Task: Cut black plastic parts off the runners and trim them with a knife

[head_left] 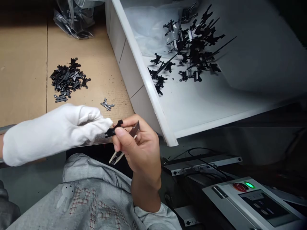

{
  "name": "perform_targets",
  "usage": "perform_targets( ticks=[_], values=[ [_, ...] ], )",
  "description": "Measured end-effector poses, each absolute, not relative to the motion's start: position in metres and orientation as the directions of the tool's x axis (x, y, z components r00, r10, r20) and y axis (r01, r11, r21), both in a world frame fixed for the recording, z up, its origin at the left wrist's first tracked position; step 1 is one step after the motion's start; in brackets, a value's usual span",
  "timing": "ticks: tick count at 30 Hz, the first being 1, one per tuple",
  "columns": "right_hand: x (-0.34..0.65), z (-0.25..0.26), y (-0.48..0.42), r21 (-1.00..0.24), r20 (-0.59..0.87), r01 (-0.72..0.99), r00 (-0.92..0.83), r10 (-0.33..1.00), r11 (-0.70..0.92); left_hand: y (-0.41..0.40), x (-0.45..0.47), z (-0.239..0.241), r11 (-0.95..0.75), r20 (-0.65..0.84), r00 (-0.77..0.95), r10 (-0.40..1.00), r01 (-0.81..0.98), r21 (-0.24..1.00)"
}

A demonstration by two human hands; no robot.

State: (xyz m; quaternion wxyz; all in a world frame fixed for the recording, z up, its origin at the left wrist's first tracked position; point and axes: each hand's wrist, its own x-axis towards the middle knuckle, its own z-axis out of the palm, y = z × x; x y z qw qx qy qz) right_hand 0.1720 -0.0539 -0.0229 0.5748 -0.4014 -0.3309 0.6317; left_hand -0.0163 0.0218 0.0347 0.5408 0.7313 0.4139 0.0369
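Note:
Both my hands meet over the table's front edge at a small black plastic part (110, 132). My left hand (57, 131), in a white glove, is closed with its fingertips on the part's left end. Bare, my right hand (141, 143) pinches the same part between thumb and fingers. Tucked in the right hand too is a small snips-like tool (134, 129) with a flat metal end and pale prongs pointing down; the palm hides its middle. A single black part (107, 104) lies just beyond my fingers. Farther back is a pile of similar parts (68, 78).
To the right, a tilted white bin (168, 123) holds black parts still on their sprues (192, 48). A clear plastic bag (74, 19) sits at the back of the cardboard-covered table (24, 70). A machine control panel (259, 201) with a green light stands lower right.

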Motion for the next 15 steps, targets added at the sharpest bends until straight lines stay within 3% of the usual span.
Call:
perform_targets(
  ticks=[4,10,15],
  values=[
    [0.173,-0.026,-0.053,-0.864,-0.116,-0.489,-0.048,0.992,-0.125,0.02,-0.003,0.033,0.18,-0.524,0.546,0.654,0.559,0.809],
    [0.178,-0.022,-0.064,-0.851,-0.038,-0.526,0.056,0.998,-0.003,0.021,0.003,0.038,0.251,-0.507,0.473,0.721,0.504,0.827],
    [0.177,-0.021,-0.079,-0.954,0.14,-0.255,0.098,0.985,0.16,0.014,0.004,0.038,0.351,-0.486,0.499,0.717,0.343,0.871]
  ],
)
